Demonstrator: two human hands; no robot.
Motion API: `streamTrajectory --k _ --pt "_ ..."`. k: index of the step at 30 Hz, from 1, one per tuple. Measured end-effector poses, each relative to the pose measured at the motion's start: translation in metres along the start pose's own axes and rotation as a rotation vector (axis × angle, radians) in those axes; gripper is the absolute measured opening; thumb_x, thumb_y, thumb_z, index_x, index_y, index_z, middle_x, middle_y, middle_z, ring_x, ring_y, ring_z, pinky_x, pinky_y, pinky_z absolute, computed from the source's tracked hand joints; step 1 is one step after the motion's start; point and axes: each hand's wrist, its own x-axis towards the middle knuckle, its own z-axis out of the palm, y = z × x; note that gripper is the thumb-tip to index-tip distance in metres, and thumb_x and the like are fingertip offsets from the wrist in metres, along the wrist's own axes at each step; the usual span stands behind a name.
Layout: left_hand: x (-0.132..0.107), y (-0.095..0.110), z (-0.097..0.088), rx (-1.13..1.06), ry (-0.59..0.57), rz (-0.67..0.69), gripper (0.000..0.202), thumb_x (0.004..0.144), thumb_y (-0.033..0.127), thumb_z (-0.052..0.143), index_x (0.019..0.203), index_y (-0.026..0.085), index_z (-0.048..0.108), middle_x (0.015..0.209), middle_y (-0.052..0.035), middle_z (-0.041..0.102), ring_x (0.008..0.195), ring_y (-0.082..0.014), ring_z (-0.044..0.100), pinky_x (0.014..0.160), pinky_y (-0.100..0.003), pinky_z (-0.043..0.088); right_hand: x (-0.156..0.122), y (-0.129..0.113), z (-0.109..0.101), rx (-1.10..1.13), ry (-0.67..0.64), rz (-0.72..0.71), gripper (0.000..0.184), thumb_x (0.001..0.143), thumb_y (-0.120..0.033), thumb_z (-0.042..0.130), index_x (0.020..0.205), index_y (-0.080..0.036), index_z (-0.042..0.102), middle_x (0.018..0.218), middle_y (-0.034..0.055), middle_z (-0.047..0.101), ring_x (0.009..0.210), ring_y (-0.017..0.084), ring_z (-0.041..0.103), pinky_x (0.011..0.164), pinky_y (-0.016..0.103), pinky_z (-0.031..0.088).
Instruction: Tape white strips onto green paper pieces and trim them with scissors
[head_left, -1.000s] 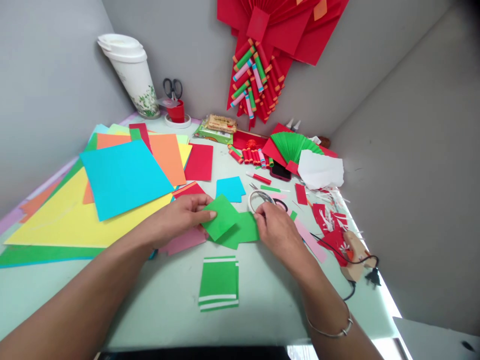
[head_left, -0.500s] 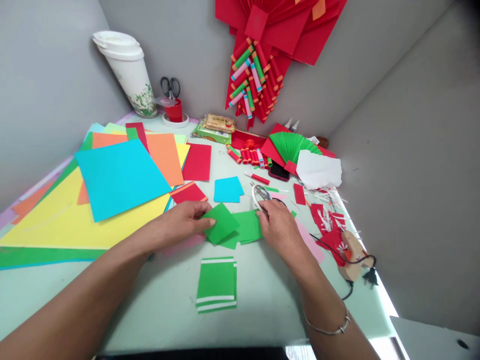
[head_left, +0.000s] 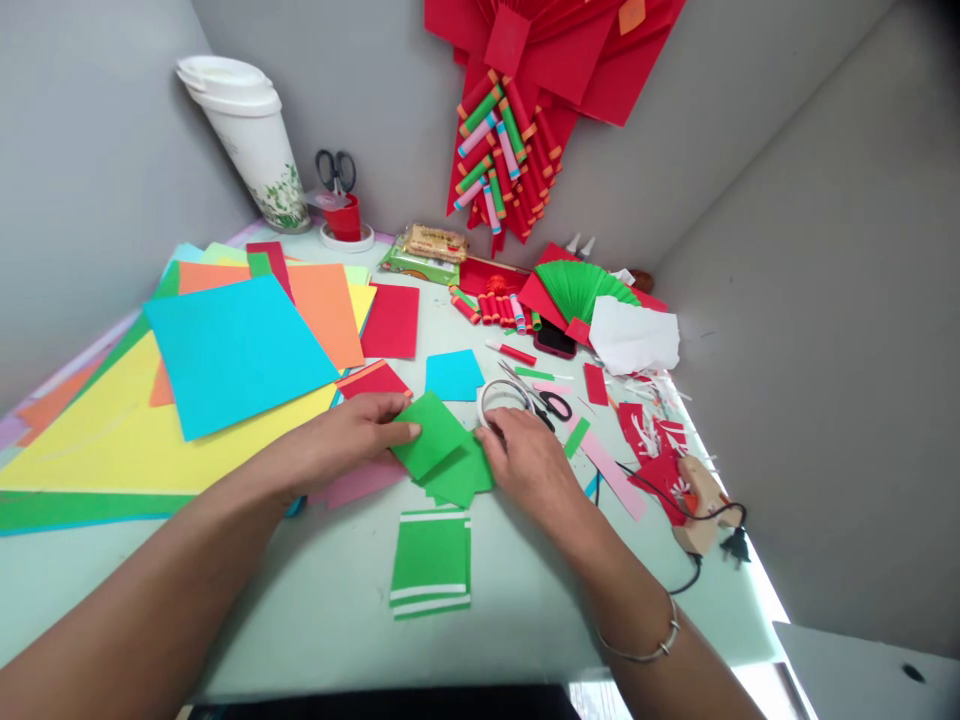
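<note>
Striped green papers (head_left: 430, 556) lie lower centre. Mid-frame, left hand (head_left: 354, 437) pinches green square (head_left: 433, 430) over loose green sheets (head_left: 460, 484); slack grip could drop it. Right hand (head_left: 529, 460), clamped on tape roll (head_left: 483, 403), might drag sheets or nudge scissors (head_left: 544, 397) beyond.

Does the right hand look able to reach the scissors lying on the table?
Probably yes: the scissors lie just beyond the right hand with one handle uncovered, though the hand seems to hold the tape.
</note>
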Motion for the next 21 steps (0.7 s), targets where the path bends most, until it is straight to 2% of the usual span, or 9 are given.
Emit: streamTrajectory --k 3,8,13,17,21 --pt "0.0 0.0 0.0 -0.04 -0.082 -0.029 0.031 0.065 0.053 0.072 0.077 0.024 0.074 0.087 -0.004 0.075 0.093 -0.0312 0.065 0.084 -0.038 0.053 0.002 0.002 -0.004 0.002 0.014 0.016 0.017 0.099 -0.025 0.05 0.093 -0.018 0.064 0.09 0.0086 0.069 0.087 0.024 0.06 0.077 0.032 0.04" --pt "-0.002 -0.001 -0.001 0.014 -0.032 -0.032 0.031 0.062 0.049 0.076 0.08 0.024 0.075 0.088 -0.004 0.075 0.094 -0.0315 0.065 0.083 -0.035 0.052 0.004 0.011 -0.009 -0.004 0.018 0.068 0.016 0.099 -0.023 0.05 0.09 -0.017 0.062 0.089 0.0101 0.068 0.085 0.025 0.059 0.072 0.033 0.038" --pt "-0.005 -0.002 -0.001 0.179 -0.241 -0.003 0.029 0.079 0.051 0.062 0.081 0.023 0.068 0.081 -0.0012 0.068 0.078 -0.0245 0.062 0.069 -0.03 0.048 0.0 0.006 -0.009 0.022 -0.062 0.043 0.013 0.091 -0.022 0.063 0.078 -0.02 0.059 0.078 0.0035 0.066 0.074 0.02 0.056 0.064 0.03 0.032" --pt "-0.004 -0.004 -0.003 0.249 -0.277 0.017 0.03 0.083 0.05 0.057 0.08 0.021 0.063 0.077 0.0 0.063 0.073 -0.0214 0.058 0.064 -0.028 0.043 -0.004 0.002 -0.011 0.047 -0.096 0.037 0.013 0.09 -0.023 0.065 0.078 -0.02 0.06 0.077 0.0031 0.065 0.072 0.019 0.055 0.063 0.03 0.031" --pt "-0.004 -0.004 0.0 0.229 -0.352 0.077 0.029 0.086 0.048 0.054 0.086 0.021 0.064 0.082 -0.0004 0.064 0.077 -0.0206 0.059 0.066 -0.026 0.042 -0.004 0.003 -0.012 0.091 -0.102 0.05 0.018 0.094 -0.026 0.059 0.077 -0.02 0.06 0.077 0.0036 0.064 0.072 0.019 0.055 0.063 0.03 0.031"
